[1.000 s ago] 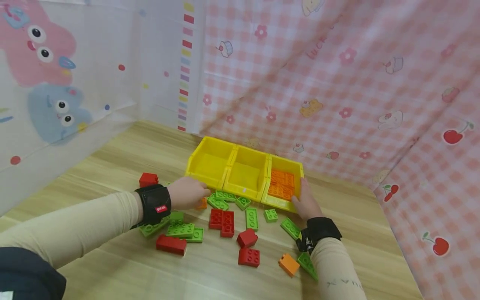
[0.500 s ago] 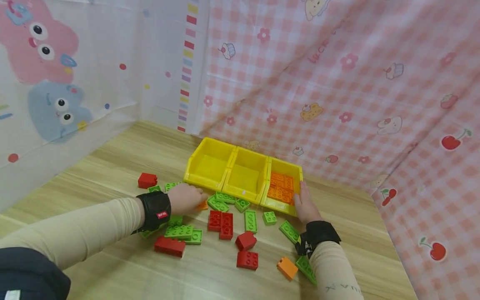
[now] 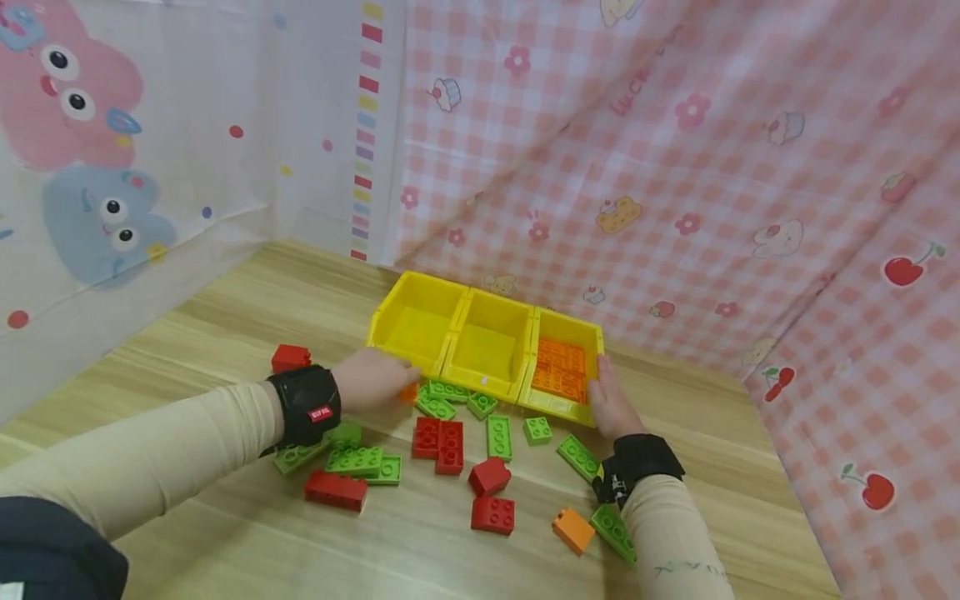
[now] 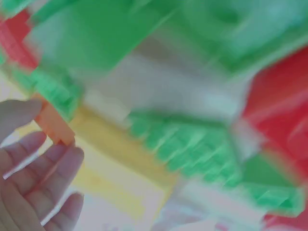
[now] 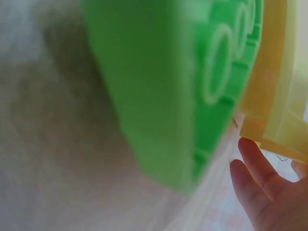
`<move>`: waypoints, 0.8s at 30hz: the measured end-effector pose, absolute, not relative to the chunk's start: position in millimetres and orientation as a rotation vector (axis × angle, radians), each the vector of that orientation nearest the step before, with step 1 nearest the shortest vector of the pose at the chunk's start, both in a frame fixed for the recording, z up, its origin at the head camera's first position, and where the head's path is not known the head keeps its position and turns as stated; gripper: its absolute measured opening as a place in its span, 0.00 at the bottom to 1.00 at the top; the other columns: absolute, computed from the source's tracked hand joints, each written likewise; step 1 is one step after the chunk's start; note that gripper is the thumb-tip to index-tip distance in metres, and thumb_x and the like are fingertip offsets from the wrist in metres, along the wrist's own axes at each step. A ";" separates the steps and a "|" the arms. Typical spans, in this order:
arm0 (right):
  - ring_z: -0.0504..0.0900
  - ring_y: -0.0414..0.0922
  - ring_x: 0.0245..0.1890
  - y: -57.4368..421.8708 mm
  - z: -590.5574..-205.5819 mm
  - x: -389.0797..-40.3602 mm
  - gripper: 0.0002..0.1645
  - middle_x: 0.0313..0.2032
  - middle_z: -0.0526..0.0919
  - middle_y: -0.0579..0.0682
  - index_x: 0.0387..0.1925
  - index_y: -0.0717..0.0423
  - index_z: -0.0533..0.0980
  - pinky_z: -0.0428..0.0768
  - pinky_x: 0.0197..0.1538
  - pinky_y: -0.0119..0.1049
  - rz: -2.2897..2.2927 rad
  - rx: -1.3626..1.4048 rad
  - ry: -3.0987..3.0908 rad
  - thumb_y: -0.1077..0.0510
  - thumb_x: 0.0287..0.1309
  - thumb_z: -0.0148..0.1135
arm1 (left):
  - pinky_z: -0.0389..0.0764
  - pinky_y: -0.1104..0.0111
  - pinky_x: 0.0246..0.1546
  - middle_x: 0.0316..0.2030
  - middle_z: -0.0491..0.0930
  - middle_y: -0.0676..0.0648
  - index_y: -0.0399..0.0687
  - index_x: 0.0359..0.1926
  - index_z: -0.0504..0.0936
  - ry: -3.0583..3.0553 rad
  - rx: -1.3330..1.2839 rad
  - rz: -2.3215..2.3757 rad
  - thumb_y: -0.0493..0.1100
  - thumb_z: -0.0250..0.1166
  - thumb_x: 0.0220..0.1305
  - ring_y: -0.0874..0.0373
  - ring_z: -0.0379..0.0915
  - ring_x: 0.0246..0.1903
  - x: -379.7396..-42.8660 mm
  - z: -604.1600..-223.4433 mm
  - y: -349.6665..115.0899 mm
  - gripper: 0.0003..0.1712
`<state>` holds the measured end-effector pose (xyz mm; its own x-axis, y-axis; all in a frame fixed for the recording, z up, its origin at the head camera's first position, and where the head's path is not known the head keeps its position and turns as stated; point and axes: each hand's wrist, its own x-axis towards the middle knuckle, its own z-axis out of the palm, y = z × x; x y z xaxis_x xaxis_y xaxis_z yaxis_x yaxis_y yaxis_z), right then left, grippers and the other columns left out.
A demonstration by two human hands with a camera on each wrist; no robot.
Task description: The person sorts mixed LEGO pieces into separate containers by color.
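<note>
My left hand pinches an orange brick between thumb and fingertips. In the head view it hovers at the front of the left compartment of a yellow three-part bin, and most of the brick is hidden. My right hand rests against the bin's right outer side with its fingers fairly straight. In the right wrist view, fingertips touch the bin's lower corner. Orange bricks lie flat in the right compartment. The left and middle compartments show bare floors, apart from a tiny pale speck at the middle one's front.
Several green bricks and red bricks lie scattered before the bin. A loose orange brick sits at the front right, beside a green brick near my right forearm. A pink checked cloth hangs behind.
My left hand has moved slightly up toward the bin's front with the orange brick. The right hand stays at the bin's side.
</note>
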<state>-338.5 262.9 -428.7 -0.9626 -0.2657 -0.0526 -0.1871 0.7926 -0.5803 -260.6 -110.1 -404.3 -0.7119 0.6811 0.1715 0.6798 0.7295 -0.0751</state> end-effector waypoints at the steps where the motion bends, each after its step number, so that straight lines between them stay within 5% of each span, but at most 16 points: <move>1: 0.33 0.56 0.70 264.2 -426.7 -338.3 0.34 0.70 0.32 0.64 0.70 0.66 0.32 0.38 0.67 0.52 -0.902 -0.369 2.841 0.57 0.69 0.25 | 0.74 0.66 0.25 0.25 0.75 0.53 0.47 0.34 0.76 -2.740 -1.097 -0.003 0.42 0.68 0.53 0.58 0.72 0.23 -262.7 -398.4 -106.2 0.10; 9: 0.32 0.56 0.70 264.8 -420.8 -336.3 0.34 0.70 0.32 0.64 0.70 0.68 0.33 0.38 0.67 0.51 -0.904 -0.403 2.816 0.58 0.68 0.25 | 0.75 0.66 0.36 0.33 0.80 0.52 0.49 0.42 0.78 -2.660 -1.135 0.027 0.45 0.64 0.59 0.58 0.74 0.31 -282.5 -362.7 -40.1 0.11; 24: 0.38 0.54 0.70 267.1 -428.2 -340.2 0.36 0.71 0.37 0.63 0.70 0.66 0.36 0.42 0.67 0.50 -0.906 -0.384 2.887 0.58 0.66 0.32 | 0.66 0.58 0.55 0.51 0.78 0.52 0.53 0.56 0.75 -2.718 -0.988 0.239 0.43 0.52 0.69 0.54 0.70 0.53 -354.7 -375.0 74.9 0.17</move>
<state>-340.2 267.1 -428.2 -0.9641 -0.2653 -0.0120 -0.2109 0.7921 -0.5728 -354.7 74.9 -375.0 -0.7428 0.6484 0.1667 0.6093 0.7579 -0.2331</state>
